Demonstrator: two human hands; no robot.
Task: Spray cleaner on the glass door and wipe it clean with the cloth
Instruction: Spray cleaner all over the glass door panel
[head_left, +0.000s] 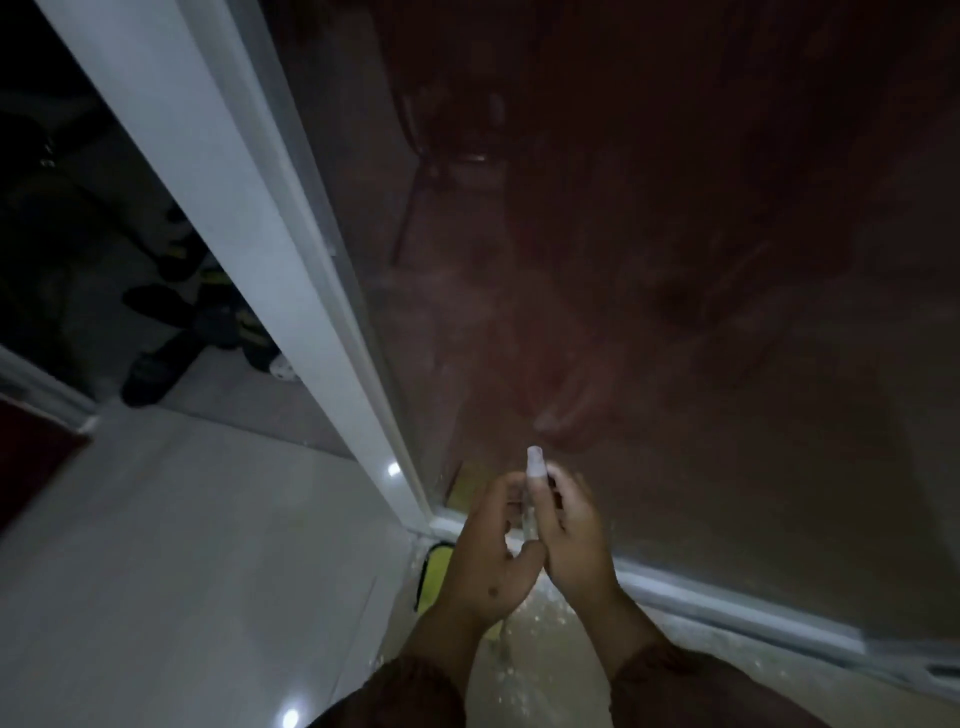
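the right hand (574, 540) is wrapping its grip around the small spray bottle (534, 475), the left hand (491, 551) curling beside it, holding nothing clearly; spraying step is in hand, next aiming at the glass door (649, 234).

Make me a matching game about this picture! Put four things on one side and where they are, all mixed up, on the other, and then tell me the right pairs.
Things:
1. spray bottle
2. yellow cloth
3. dark slippers
4. door frame

Places:
A. on the floor behind the left hand
B. slanting white bar at the glass's left edge
C. held up between the two hands, next to the right hand
D. on the floor left of the frame, in the dark

Pairs: 1-C, 2-A, 3-D, 4-B
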